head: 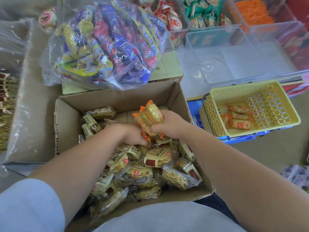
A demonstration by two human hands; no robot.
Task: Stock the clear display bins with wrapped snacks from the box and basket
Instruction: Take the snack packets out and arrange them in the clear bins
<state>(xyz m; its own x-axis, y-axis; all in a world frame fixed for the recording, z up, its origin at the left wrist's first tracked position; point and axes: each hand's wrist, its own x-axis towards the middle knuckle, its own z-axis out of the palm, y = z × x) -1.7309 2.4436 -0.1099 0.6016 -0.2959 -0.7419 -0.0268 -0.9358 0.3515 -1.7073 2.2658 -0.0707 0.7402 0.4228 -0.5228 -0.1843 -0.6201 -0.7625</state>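
The right hand (168, 123) is gripping a small stack of gold-wrapped snack packets with orange crimped ends (150, 117), fingers curling round it just above the heap in the brown cardboard box (66, 124). The left hand (132, 133), touching the stack's near end, is reaching knuckles-up into the cream-and-brown wrapped snacks (158, 157) below it. Its fingers are curling down out of sight, so I cannot tell whether it is holding anything. The step looks like sorting out the orange-ended packets, so the grip should be squeezing across the flat faces, keeping the stack square and not crushing it. The stack's long axis is running away from the person, leaning slightly left, with one set of orange ends pointing far and up. The empty clear plastic display bin (217, 52) is waiting well beyond the right hand, and the yellow perforated plastic basket (217, 94) is sitting to its right.
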